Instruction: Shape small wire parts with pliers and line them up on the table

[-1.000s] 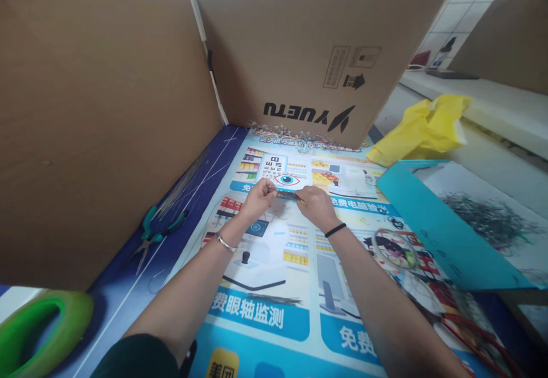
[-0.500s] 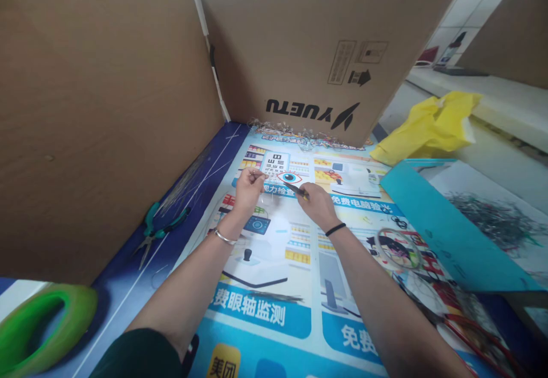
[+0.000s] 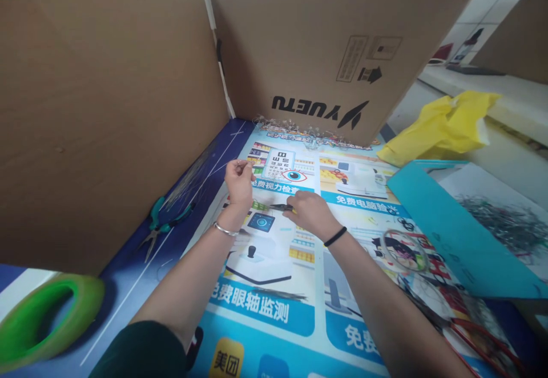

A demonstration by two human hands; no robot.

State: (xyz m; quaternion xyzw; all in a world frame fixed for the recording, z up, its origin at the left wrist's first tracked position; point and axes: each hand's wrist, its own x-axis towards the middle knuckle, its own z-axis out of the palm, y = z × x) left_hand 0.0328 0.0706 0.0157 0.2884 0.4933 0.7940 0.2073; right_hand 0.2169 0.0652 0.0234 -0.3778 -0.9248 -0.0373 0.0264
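Note:
My left hand (image 3: 238, 183) is closed in a pinch on a thin wire (image 3: 217, 169), whose pale end sticks out to the left. In my right hand (image 3: 314, 213) is a small pair of pliers (image 3: 280, 207) with dark jaws and a bit of yellow at the grip; the jaws point left toward my left wrist and stand apart from the wire. Whether the jaws are closed is too small to tell. Both hands are above a printed poster sheet (image 3: 274, 241). Teal-handled pliers (image 3: 159, 224) lie to the left, beside a bundle of thin wires (image 3: 188, 181).
Cardboard panels (image 3: 299, 41) stand at the left and back, with clear tangled bits (image 3: 291, 129) along their foot. On the right are a blue box (image 3: 445, 235) of wire scraps, a wire coil (image 3: 405, 250), red-handled scissors (image 3: 479, 338) and a yellow bag (image 3: 440, 129). Green tape (image 3: 85, 309) lies front left.
My left hand has shifted left with the wire. My right hand has come nearer to me, and the pliers now point left, below my left hand's fingers. The view has shifted slightly.

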